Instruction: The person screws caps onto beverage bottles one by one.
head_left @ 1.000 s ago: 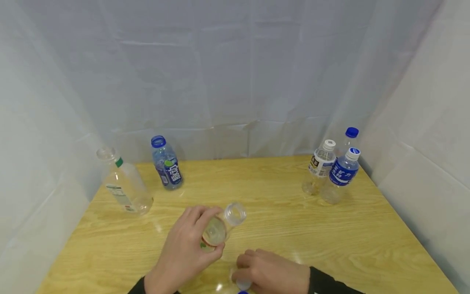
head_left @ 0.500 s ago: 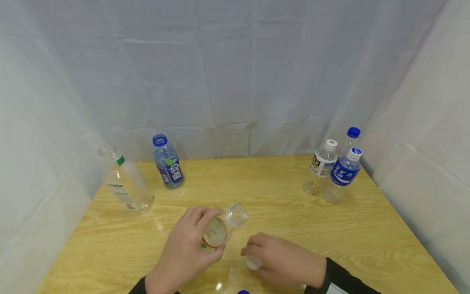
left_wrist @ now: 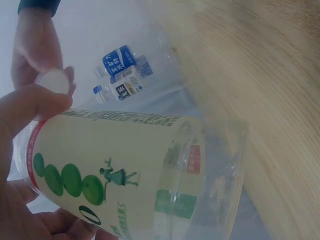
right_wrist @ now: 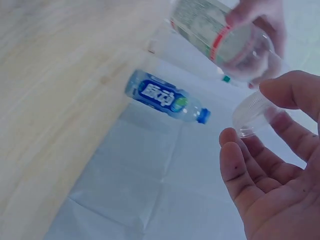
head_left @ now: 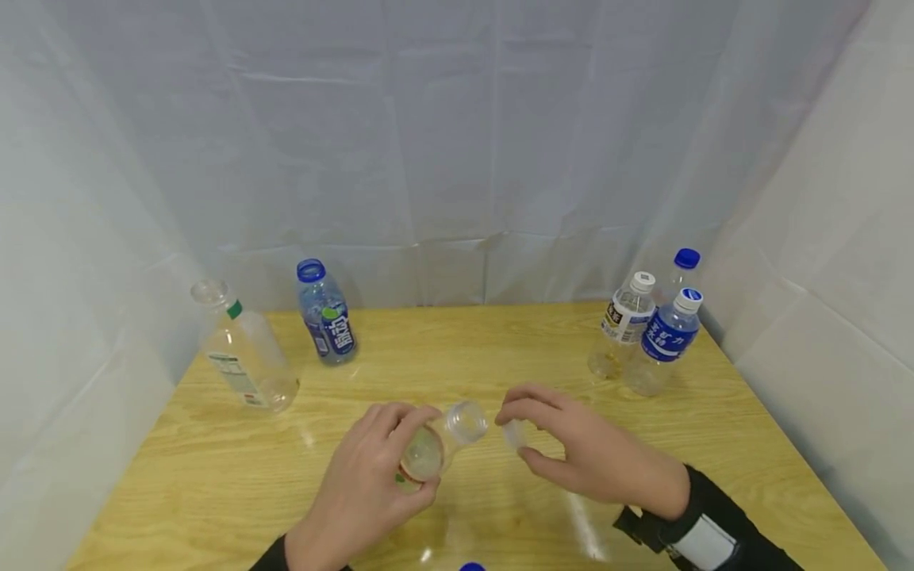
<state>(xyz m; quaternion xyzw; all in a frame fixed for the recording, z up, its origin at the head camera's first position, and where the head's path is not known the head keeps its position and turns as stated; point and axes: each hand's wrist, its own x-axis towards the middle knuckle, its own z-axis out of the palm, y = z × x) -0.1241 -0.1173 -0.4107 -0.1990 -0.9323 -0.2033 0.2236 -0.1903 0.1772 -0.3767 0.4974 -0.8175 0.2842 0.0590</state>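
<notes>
My left hand (head_left: 371, 468) grips a clear plastic bottle (left_wrist: 130, 170) around its body. The bottle has a pale label with green fruit pictures and a red band, and its uncapped mouth (head_left: 467, 422) tilts toward the right. Between thumb and fingers my right hand (head_left: 585, 448) pinches a clear, ridged bottle cap (right_wrist: 252, 112). A small gap separates the cap from the bottle's mouth in the head view. The cap's open side shows in the right wrist view.
Uncapped, a large clear bottle (head_left: 250, 361) and a blue bottle (head_left: 328, 321) stand at the back left. At the back right are a white-labelled bottle (head_left: 624, 325), a blue-labelled bottle (head_left: 667, 341) and a blue-capped bottle (head_left: 687, 259). A blue cap (head_left: 472, 567) lies at the front edge.
My right hand has lifted the clear cap from the table's front and brought it up and forward beside the bottle's mouth. The left hand and its bottle have shifted only slightly right.
</notes>
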